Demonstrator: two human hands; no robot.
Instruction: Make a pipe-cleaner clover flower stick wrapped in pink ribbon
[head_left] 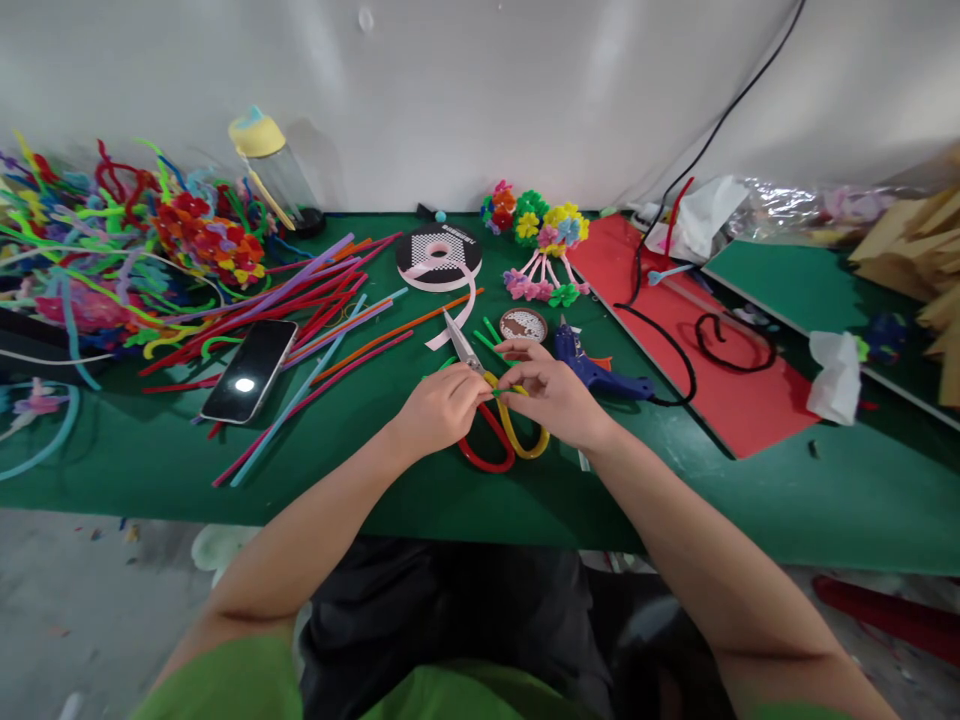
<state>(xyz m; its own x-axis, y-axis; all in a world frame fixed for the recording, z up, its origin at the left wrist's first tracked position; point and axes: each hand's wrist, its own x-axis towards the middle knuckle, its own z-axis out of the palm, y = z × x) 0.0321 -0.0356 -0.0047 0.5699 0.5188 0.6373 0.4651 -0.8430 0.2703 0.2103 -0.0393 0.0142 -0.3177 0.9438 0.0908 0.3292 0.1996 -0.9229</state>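
Note:
My left hand [444,408] is closed in a pinch, its fingertips meeting those of my right hand [559,395]. Between them is a small green pipe cleaner [496,393], mostly hidden by the fingers. Right under both hands lie scissors [462,345] with one red and one yellow handle loop, blades pointing away from me. More short green pipe cleaner pieces [491,332] show just beyond the fingers. A blue glue gun [600,375] rests to the right of my right hand, near a round patterned lid or disc [523,325].
A ribbon spool [420,275] and pipe-cleaner flowers [551,235] stand behind. Long pipe cleaners [322,290], a phone [251,370], a bottle [274,170] and a colourful heap [202,235] are left. Right are a red board [705,370], black cable [675,350] and tissue [836,378].

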